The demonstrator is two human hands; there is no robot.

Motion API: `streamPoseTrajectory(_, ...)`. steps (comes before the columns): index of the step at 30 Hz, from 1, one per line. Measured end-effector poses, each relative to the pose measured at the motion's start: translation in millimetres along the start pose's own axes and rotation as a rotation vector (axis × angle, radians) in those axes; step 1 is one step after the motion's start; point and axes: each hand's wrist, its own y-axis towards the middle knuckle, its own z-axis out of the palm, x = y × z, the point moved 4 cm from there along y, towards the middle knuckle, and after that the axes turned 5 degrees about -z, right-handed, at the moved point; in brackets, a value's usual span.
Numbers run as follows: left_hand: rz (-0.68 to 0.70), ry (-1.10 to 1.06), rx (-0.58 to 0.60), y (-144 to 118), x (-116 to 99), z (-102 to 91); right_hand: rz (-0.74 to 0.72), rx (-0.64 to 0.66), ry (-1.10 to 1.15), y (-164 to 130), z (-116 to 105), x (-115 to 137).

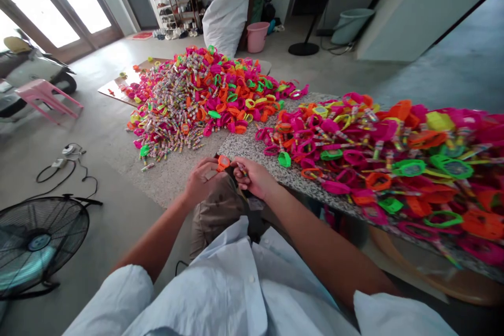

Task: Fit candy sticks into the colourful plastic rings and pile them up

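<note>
Above my lap, at the near edge of the granite tabletop, both my hands are close together. An orange toy watch (223, 162) is pinched in the fingers of my left hand (201, 181). My right hand (255, 177) is beside it, its fingers curled around a small tube-like piece (242, 170) that is mostly hidden. Ahead lies a heap of small wrapped candy tubes (173, 100) mixed with pink and orange toy watches (236, 110). To the right spreads a second pile of toy watches (378, 157), many with tubes among them.
The granite table (252, 149) runs from ahead of me to the right. A floor fan (39, 241) and cables (63, 163) are at left, near a pink stool (47, 94). Behind the heap stand a white sack (226, 10) and a pink bucket (257, 37).
</note>
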Motion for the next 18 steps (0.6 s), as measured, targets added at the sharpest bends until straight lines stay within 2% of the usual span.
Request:
streamPoseTrajectory(3, -0.208, -0.183, -0.058, -3.4, 11.9, 7.7, -0.229, -0.1, -0.176, -3.7, -3.7, 3.6)
streamPoseTrajectory(5, -0.329, -0.334, -0.015, -4.5, 17.6, 14.8, -0.32, -0.084, -0.277, -7.5, -3.3, 4.5)
streamPoseTrajectory(7, -0.392, -0.44, 0.026, -4.9, 19.4, 20.3, -0.379, -0.033, -0.364, -12.4, -1.2, 5.5)
streamPoseTrajectory(12, -0.411, -0.455, 0.046, -6.3, 19.6, 26.0, -0.488, 0.021, -0.47, -25.6, 6.3, 12.0)
streamPoseTrajectory(18, -0.281, -0.345, 0.03, -9.1, 16.9, 27.1, -0.515, 0.011, -0.447, -30.0, 11.5, 13.3)
